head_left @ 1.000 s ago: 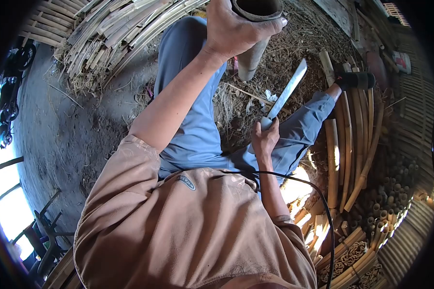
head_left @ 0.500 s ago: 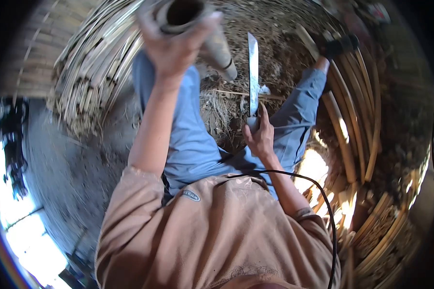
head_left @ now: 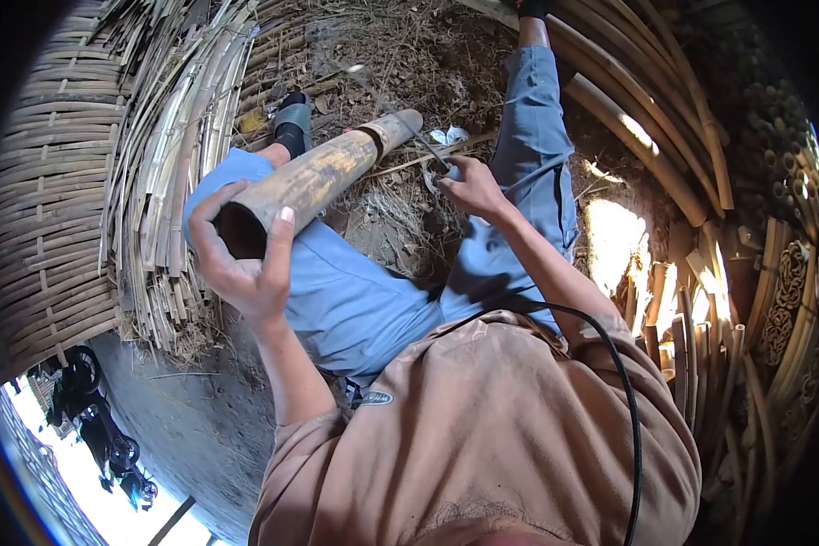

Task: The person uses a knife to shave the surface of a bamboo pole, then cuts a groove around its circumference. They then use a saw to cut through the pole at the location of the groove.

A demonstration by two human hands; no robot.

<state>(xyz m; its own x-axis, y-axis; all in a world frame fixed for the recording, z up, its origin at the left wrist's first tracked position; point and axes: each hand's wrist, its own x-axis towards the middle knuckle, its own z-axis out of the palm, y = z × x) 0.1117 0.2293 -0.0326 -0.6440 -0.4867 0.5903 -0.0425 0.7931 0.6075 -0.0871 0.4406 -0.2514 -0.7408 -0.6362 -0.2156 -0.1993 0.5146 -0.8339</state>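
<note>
My left hand (head_left: 246, 273) is wrapped around the near, hollow end of a thick bamboo tube (head_left: 314, 177). The tube slants away over my left leg, with a dark ring-like notch close to its far end. In my right hand (head_left: 475, 189) is the handle of a machete (head_left: 428, 148). Its blade, seen nearly edge-on, crosses the far end of the tube in this view and points forward and left.
Bundled bamboo strips (head_left: 177, 173) lie at left beside a woven bamboo panel (head_left: 50, 182). Long bamboo poles (head_left: 642, 127) are at right. Shavings and debris (head_left: 409, 55) cover the ground ahead. A black cable (head_left: 630, 409) hangs over my shirt. Motorbikes (head_left: 105, 428) stand at lower left.
My left hand has brought the bamboo tube down and back, tilting it across my left leg. The machete has turned from flat-on and forward-pointing to edge-on over the tube's far end. The view has shifted.
</note>
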